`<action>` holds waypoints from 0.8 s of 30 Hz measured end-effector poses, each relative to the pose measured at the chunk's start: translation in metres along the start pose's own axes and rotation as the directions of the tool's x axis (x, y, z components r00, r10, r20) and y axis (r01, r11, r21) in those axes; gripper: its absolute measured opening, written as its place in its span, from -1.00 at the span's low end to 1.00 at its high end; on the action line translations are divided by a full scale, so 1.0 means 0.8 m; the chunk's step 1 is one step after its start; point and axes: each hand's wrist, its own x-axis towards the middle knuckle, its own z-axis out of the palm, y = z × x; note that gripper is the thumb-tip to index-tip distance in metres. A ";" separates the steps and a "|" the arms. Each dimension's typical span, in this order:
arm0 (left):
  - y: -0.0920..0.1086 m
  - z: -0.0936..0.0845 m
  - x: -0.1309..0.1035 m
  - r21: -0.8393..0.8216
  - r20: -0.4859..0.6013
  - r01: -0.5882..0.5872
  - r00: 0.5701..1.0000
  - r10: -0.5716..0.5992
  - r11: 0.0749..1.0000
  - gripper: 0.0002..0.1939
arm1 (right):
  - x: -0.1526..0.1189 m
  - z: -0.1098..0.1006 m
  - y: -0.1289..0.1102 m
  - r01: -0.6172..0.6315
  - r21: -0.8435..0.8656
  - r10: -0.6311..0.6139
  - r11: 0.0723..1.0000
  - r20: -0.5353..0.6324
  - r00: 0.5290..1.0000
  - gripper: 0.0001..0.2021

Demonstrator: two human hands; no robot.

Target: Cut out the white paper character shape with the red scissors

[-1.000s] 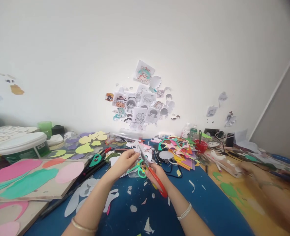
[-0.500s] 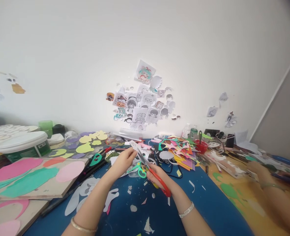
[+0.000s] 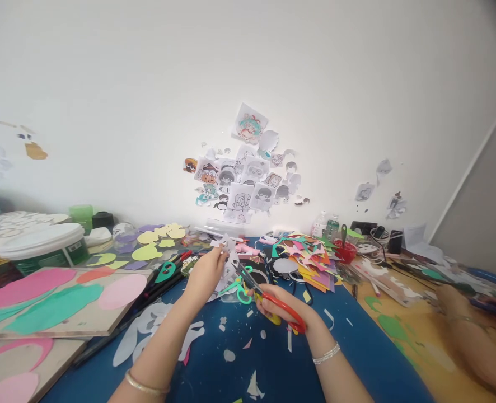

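Observation:
Near the middle of the blue mat (image 3: 281, 358), my left hand (image 3: 208, 272) pinches a small white paper piece (image 3: 228, 246), its fingers closed. My right hand (image 3: 273, 302) is wrapped round red-handled scissors (image 3: 281, 306); their dark blades point up and left, just to the right of the paper. A yellow part shows under the right fingers. Small green scissors (image 3: 242, 285) lie on the mat between the hands. Left of my left forearm are white rabbit-like paper cutouts (image 3: 141, 336), and small white scraps (image 3: 230, 355) are scattered in front.
Boards (image 3: 117, 313) with pink and teal paper shapes lie on the left, beside a white-lidded tub (image 3: 40, 240). Coloured paper scraps (image 3: 315, 257) are heaped behind my right hand, near a red cup (image 3: 345, 252). A co-worker's blurred arm (image 3: 470, 324) reaches in at the right.
The scissors and my right hand have drawn slightly right, away from the paper, and the blades now look more apart. My left hand has moved slightly left with the paper turned.

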 end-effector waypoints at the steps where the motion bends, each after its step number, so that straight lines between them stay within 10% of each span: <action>1: 0.002 -0.001 -0.001 0.010 0.012 -0.007 1.000 0.007 1.000 -0.82 | 0.000 -0.002 -0.001 -0.017 -0.010 0.017 1.000 0.074 0.997 -0.74; 24: 0.005 0.002 -0.004 -0.498 0.203 0.016 0.974 0.099 0.867 -0.65 | -0.002 -0.009 0.005 -0.063 -0.054 0.068 0.997 0.095 0.993 -0.68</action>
